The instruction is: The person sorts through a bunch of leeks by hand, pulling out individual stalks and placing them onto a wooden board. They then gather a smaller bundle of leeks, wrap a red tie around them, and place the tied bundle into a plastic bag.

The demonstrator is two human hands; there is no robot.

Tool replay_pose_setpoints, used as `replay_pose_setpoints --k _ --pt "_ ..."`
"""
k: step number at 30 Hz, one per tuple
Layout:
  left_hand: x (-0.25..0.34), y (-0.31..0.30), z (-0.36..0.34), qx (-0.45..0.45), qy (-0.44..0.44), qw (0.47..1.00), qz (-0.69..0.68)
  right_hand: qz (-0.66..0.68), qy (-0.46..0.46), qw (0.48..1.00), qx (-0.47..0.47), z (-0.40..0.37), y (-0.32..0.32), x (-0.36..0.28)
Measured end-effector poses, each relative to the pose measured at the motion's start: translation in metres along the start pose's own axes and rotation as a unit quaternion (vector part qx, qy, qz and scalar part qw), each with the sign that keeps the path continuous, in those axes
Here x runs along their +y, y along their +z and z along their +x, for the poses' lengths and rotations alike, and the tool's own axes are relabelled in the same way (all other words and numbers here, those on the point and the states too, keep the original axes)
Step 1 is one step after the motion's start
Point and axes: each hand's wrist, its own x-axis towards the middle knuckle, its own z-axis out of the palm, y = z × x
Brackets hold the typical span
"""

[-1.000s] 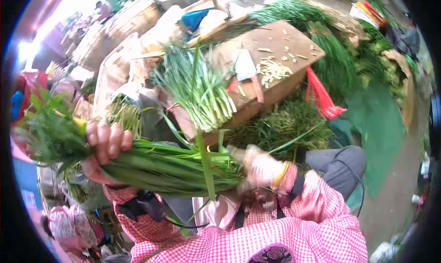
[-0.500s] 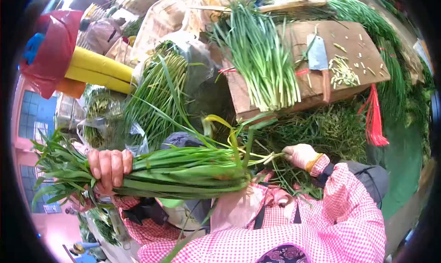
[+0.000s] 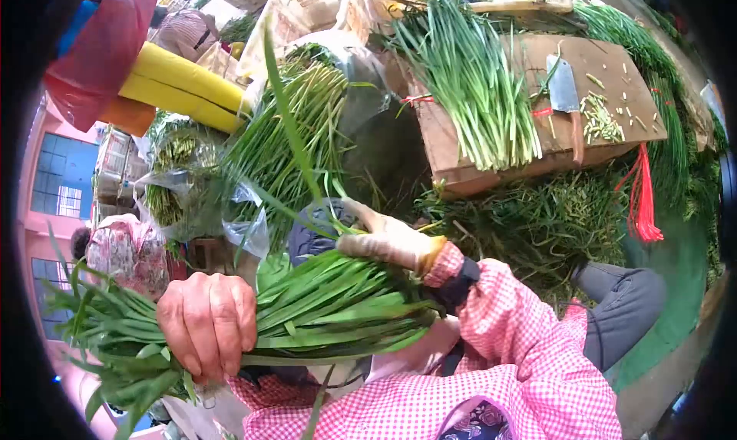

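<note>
My left hand (image 3: 207, 325), bare, is wrapped round a thick bunch of garlic chives (image 3: 330, 309) near its leafy end. The bunch lies sideways above my lap, its leaf tips fanning out at the left. My right hand (image 3: 395, 244), in a pale glove with a yellow cuff, is over the top of the bunch. Its thumb and fingers close round a few loose leaves; one long leaf (image 3: 288, 117) rises blurred beside it. On a wooden board (image 3: 491, 180) ahead lie a bunch of garlic chives (image 3: 491, 110), a cleaver (image 3: 563, 84) and short cut stem pieces (image 3: 603, 119).
A bag of green stalks (image 3: 307, 102) stands ahead on the left, with a smaller bagged bundle (image 3: 165, 202) beyond. Trimmed leaves (image 3: 537, 217) cover the ground below the board. Red ties (image 3: 645, 202) hang from its right corner. A person in yellow sleeves (image 3: 184, 87) is at upper left.
My right hand has moved left from the stem end to the top of the bunch. My left hand, still gripping, has shifted slightly right and down. The view has shifted somewhat.
</note>
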Motion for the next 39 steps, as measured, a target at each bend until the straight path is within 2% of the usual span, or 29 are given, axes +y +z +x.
replay_pose_setpoints --k 2,4,5,6,7,8,9,11,12,14,16,18,19,21,22,24,25,26,28,29,30,31,32,33,35,36,37,38,39 --pt "0.011 -0.001 -0.007 0.008 -0.012 1.000 0.014 -0.058 -0.019 0.997 0.057 0.000 0.009 -0.013" --pt "0.013 -0.001 -0.019 0.040 0.008 0.999 0.026 -0.155 0.055 0.985 0.055 -0.003 0.007 -0.013" --pt "0.016 -0.001 -0.024 0.064 0.001 0.997 0.035 -0.390 0.029 0.916 0.085 0.002 0.005 -0.002" --pt "0.023 0.003 -0.029 0.108 -0.009 0.992 0.061 -0.484 -0.019 0.861 0.153 -0.001 0.003 0.005" --pt "0.027 0.016 -0.034 0.204 0.031 0.975 0.085 -0.525 -0.010 0.834 0.166 -0.012 -0.009 0.011" --pt "0.032 0.030 -0.037 0.294 0.074 0.947 0.110 -0.579 0.061 0.799 0.152 -0.011 -0.030 0.057" --pt "0.037 0.037 -0.039 0.333 0.116 0.929 0.117 -0.614 0.133 0.770 0.112 -0.026 -0.042 0.067" --pt "0.047 0.042 -0.045 0.390 0.116 0.906 0.114 -0.555 0.260 0.785 0.086 -0.057 -0.068 0.080" --pt "0.046 0.039 -0.052 0.408 0.101 0.900 0.117 -0.641 0.250 0.725 0.045 -0.068 -0.087 0.117" --pt "0.025 0.039 -0.059 0.441 0.088 0.886 0.110 -0.644 0.263 0.714 0.075 -0.091 -0.117 0.135" --pt "0.020 0.034 -0.072 0.468 0.115 0.872 0.080 -0.697 0.262 0.664 0.076 -0.121 -0.135 0.151" --pt "0.023 0.033 -0.086 0.501 0.161 0.848 0.060 -0.696 0.357 0.623 -0.035 -0.148 -0.161 0.153" --pt "0.033 0.032 -0.093 0.510 0.169 0.839 0.083 -0.693 0.342 0.633 0.049 -0.176 -0.178 0.171" --pt "0.051 0.035 -0.107 0.529 0.193 0.820 0.103 -0.631 0.359 0.673 0.143 -0.179 -0.175 0.132" --pt "0.057 0.035 -0.112 0.531 0.193 0.821 0.088 -0.564 0.400 0.705 0.157 -0.174 -0.168 0.103" --pt "0.050 0.033 -0.121 0.564 0.129 0.800 0.158 -0.480 0.268 0.816 0.178 -0.147 -0.148 0.063" --pt "0.039 0.035 -0.115 0.576 0.139 0.789 0.162 -0.383 0.120 0.895 0.196 -0.129 -0.128 0.038" --pt "0.038 0.034 -0.118 0.580 0.145 0.786 0.159 -0.247 0.072 0.948 0.186 -0.112 -0.112 0.028" --pt "0.039 0.027 -0.139 0.585 0.154 0.782 0.150 -0.081 0.040 0.990 0.109 -0.079 -0.076 0.007" --pt "0.043 0.021 -0.153 0.594 0.141 0.773 0.173 -0.039 0.083 0.991 0.095 -0.062 -0.052 -0.002" --pt "0.044 0.023 -0.149 0.616 0.115 0.750 0.212 -0.088 0.052 0.993 0.064 -0.050 -0.030 -0.010" --pt "0.047 0.027 -0.146 0.637 0.089 0.722 0.253 -0.225 0.003 0.963 0.148 -0.032 -0.009 0.004" --pt "0.051 0.032 -0.145 0.659 0.061 0.690 0.294 -0.198 -0.007 0.964 0.175 -0.031 0.004 -0.008" --pt "0.059 0.033 -0.153 0.643 0.030 0.662 0.384 -0.120 -0.019 0.973 0.194 -0.027 0.009 -0.005" --pt "0.072 0.032 -0.163 0.669 0.037 0.664 0.332 0.052 -0.076 0.974 0.209 -0.017 0.008 0.001" --pt "0.075 0.033 -0.163 0.680 0.039 0.666 0.304 0.107 -0.018 0.970 0.216 -0.018 -0.001 0.002" --pt "0.069 0.036 -0.163 0.657 -0.009 0.645 0.391 0.271 0.010 0.929 0.252 -0.022 -0.005 0.000" --pt "0.069 0.029 -0.185 0.684 -0.001 0.634 0.360 0.425 0.038 0.861 0.278 -0.024 -0.011 -0.002" --pt "0.069 0.016 -0.226 0.711 0.004 0.622 0.330 0.471 0.003 0.852 0.231 -0.026 -0.030 0.018"
